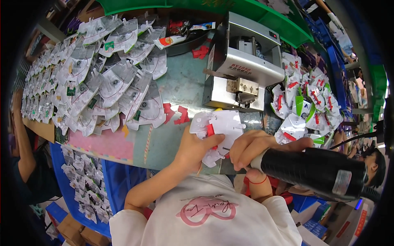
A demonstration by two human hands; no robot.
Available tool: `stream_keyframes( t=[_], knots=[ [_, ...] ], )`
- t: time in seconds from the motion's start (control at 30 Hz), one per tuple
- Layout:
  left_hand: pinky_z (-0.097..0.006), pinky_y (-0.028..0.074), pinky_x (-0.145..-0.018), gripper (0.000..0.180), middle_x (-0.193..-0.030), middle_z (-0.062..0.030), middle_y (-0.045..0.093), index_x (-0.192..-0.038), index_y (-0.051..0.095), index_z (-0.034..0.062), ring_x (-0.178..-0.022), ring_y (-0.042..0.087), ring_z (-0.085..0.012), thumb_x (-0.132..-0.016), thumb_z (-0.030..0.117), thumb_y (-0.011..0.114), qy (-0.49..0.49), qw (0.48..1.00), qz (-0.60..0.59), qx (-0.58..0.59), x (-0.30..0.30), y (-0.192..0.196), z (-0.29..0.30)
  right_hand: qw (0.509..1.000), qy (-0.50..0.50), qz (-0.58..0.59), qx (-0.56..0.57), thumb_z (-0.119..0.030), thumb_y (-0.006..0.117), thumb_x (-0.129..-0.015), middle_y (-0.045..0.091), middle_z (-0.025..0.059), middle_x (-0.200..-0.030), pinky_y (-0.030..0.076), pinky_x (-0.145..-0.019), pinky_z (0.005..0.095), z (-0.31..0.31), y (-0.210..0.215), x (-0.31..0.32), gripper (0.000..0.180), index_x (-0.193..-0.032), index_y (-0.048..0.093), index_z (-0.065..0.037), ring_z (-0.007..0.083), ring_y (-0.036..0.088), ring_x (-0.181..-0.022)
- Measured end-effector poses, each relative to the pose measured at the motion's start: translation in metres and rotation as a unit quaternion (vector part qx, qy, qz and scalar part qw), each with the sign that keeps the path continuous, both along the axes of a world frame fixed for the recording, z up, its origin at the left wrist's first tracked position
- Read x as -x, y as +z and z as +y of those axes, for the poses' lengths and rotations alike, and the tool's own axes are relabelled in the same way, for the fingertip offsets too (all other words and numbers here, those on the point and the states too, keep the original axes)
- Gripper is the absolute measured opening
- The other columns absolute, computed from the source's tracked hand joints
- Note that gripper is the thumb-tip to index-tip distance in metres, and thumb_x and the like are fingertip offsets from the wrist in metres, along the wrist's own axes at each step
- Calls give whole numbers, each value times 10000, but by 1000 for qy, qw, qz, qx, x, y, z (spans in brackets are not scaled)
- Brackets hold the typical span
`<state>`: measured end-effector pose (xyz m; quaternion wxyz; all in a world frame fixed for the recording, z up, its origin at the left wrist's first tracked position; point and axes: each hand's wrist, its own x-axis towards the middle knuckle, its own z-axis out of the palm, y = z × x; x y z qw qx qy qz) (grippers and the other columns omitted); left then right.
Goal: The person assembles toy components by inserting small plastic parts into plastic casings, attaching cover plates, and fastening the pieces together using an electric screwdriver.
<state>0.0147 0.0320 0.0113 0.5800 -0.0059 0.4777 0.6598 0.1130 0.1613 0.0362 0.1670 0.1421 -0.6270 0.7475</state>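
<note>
A white plastic shell (230, 121) with small posts and a red plastic part (210, 130) on it is held at the table's front edge. My left hand (196, 144) is closed on its left side, thumb lying across the shell near the red part. A thick black electric screwdriver (314, 170) slants in from the lower right. My right hand (255, 148) wraps round its front end, close to the shell's right edge. The fingers hide the screwdriver's tip, so I cannot tell whether it touches the shell.
Beyond the shell stands a grey metal machine (250, 53). Clear-and-white shells (119, 82) are heaped at left; white shells with red parts (293, 127) lie at right. Loose red parts (180, 115) dot the table. A blue crate (119, 176) stands lower left, near another person's arm (25, 151).
</note>
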Motion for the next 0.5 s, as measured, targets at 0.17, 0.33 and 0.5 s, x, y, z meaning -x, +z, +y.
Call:
stream_keyframes(
  t=[0.17,0.33,0.5],
  knots=[
    [-287,498,-680,373,-920,-95,597,-1053,497,-10,-787,600,-162,-702,-45,619,7,999,-9,-39,-7,-4,-2,984,-130,-9,124,-183,700,-698,534,79,-586,423,-478,280,-18,-1,-15,248,-716,514,-21,191,525,-499],
    [-272,487,-710,414,-947,-91,596,-1102,495,-15,-811,596,-150,-705,-42,611,5,997,-38,-67,0,0,-5,893,-441,-10,82,-289,606,-802,438,48,-648,357,-437,248,-5,-5,-32,334,-773,426,-8,126,438,-483],
    [-281,442,-821,588,-1099,-92,552,-1246,425,25,-975,543,-158,-693,-50,611,-61,989,-38,-126,1,11,-2,850,-480,-98,197,-209,514,-871,541,136,-883,455,-562,294,22,-43,-52,332,-1083,376,6,184,552,-647]
  ],
)
